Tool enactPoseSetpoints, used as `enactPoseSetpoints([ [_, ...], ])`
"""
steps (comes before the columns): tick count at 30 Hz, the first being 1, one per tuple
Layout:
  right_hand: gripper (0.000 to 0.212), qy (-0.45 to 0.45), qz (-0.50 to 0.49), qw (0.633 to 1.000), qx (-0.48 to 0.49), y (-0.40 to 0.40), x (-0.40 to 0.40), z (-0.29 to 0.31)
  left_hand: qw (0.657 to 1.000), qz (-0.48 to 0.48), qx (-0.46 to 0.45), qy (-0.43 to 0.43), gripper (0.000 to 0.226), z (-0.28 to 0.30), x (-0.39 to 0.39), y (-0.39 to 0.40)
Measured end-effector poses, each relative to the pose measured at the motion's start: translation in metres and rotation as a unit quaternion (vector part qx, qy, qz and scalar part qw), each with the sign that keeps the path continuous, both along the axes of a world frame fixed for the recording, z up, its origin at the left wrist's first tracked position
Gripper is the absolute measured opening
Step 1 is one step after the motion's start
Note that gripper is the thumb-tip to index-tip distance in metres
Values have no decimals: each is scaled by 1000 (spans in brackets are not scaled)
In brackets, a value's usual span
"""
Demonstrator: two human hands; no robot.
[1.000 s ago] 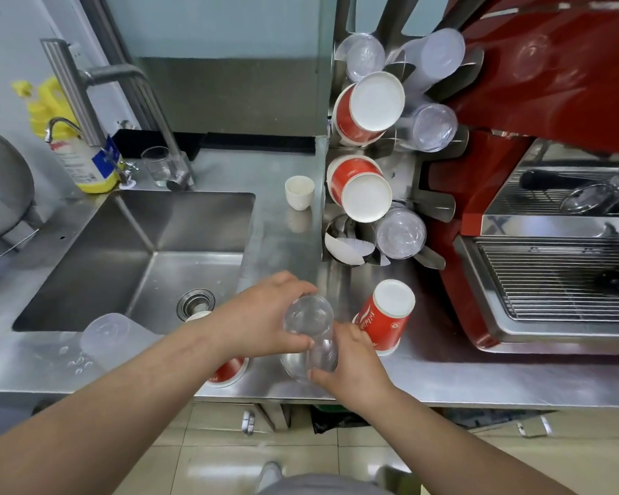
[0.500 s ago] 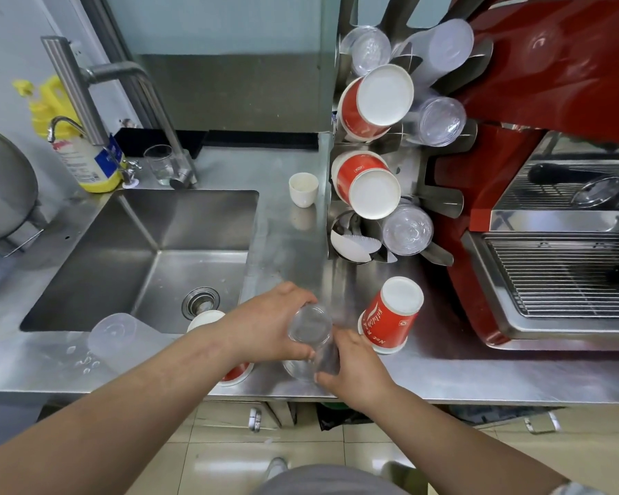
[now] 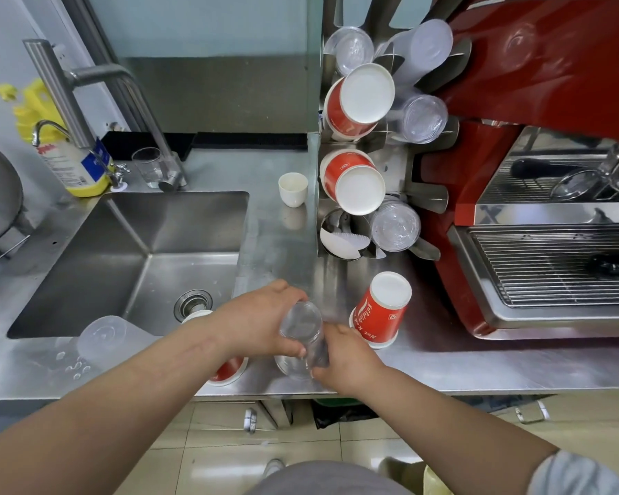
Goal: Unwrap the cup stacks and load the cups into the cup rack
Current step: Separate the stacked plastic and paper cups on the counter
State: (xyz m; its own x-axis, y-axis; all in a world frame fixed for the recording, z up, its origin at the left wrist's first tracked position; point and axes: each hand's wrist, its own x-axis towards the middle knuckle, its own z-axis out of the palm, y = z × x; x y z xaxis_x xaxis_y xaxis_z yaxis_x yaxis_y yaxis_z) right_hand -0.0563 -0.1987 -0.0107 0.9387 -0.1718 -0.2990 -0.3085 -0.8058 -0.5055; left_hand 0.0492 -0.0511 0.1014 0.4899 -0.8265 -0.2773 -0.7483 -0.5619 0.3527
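Note:
A stack of clear plastic cups [image 3: 302, 334] stands upside down near the counter's front edge. My left hand [image 3: 261, 325] grips its upper part from the left, and my right hand [image 3: 343, 355] holds its lower part from the right. To the right stands an upside-down red paper cup stack [image 3: 381, 310]. Another red stack [image 3: 229, 371] is mostly hidden under my left forearm. A frosted plastic cup stack [image 3: 104, 339] lies on its side by the sink's front edge. The steel cup rack [image 3: 427, 194] at the back holds red stacks [image 3: 358, 98] and clear stacks [image 3: 395, 226].
A steel sink [image 3: 140, 259] with a tap [image 3: 86, 101] fills the left. A small white cup [image 3: 292, 189], a glass [image 3: 147, 166] and a yellow bottle [image 3: 68, 162] stand behind it. A red espresso machine [image 3: 533, 173] occupies the right. The counter edge [image 3: 479, 384] runs just below my hands.
Both hands stay on the clear cup stack; it sits a little lower and nearer the counter's front edge than before. Nothing else has moved.

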Motion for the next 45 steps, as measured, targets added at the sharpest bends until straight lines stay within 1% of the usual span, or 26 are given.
enactPoseSetpoints([
  [3, 41, 33, 22, 999, -25, -4, 5, 7, 999, -26, 25, -24, 73, 7, 4, -3],
  [5, 36, 62, 50, 996, -43, -6, 8, 14, 998, -43, 34, -43, 66, 10, 6, -5],
  [9, 29, 127, 113, 982, -87, -10, 15, 37, 993, -64, 76, -60, 63, 14, 10, -12],
  [13, 30, 174, 168, 958, -156, -14, 21, 70, 988, -91, 87, -85, 60, 26, 16, -31],
  [16, 37, 172, 186, 954, -161, -19, 17, 107, 981, -131, 114, -86, 56, 45, 16, -53],
  [19, 30, 172, 150, 963, -143, -31, 10, 145, 973, -149, 160, -69, 46, 58, 18, -72],
  [21, 36, 188, 99, 968, -131, -45, 6, 166, 970, -154, 174, -67, 40, 61, 16, -86],
  [23, 37, 211, 41, 971, -100, -62, 2, 179, 970, -163, 165, -77, 39, 61, 11, -99],
  [25, 37, 215, 0, 972, -99, -79, -3, 184, 975, -166, 126, -72, 49, 55, 8, -112],
  [27, 34, 197, -49, 975, -90, -91, -9, 180, 982, -161, 88, -43, 54, 50, 2, -121],
  [30, 26, 157, -119, 980, -27, -96, -18, 164, 986, -153, 59, -32, 57, 41, -10, -129],
  [33, 21, 121, -131, 984, 11, -93, -29, 141, 990, -139, 27, -22, 66, 28, -16, -132],
  [34, 22, 105, -136, 985, 22, -91, -32, 132, 990, -137, 17, -15, 67, 23, -17, -133],
  [35, 27, 86, -140, 986, 30, -90, -35, 121, 991, -135, 8, -11, 65, 19, -18, -133],
  [36, 39, 71, -143, 987, 34, -89, -37, 110, 991, -131, 3, -13, 66, 16, -20, -133],
  [38, 63, 58, -163, 984, 50, -88, -40, 84, 993, -115, 5, -24, 76, 12, -21, -133],
  [39, 70, 52, -175, 981, 63, -88, -41, 73, 994, -109, 7, -26, 79, 10, -22, -134],
  [40, 74, 48, -188, 978, 78, -88, -43, 64, 994, -103, 8, -25, 77, 7, -22, -135],
  [43, 79, 36, -217, 969, 110, -86, -50, 43, 996, -86, 1, -6, 59, 0, -24, -137],
  [45, 81, 26, -225, 968, 111, -85, -55, 34, 997, -73, -9, 10, 58, -2, -26, -136],
])
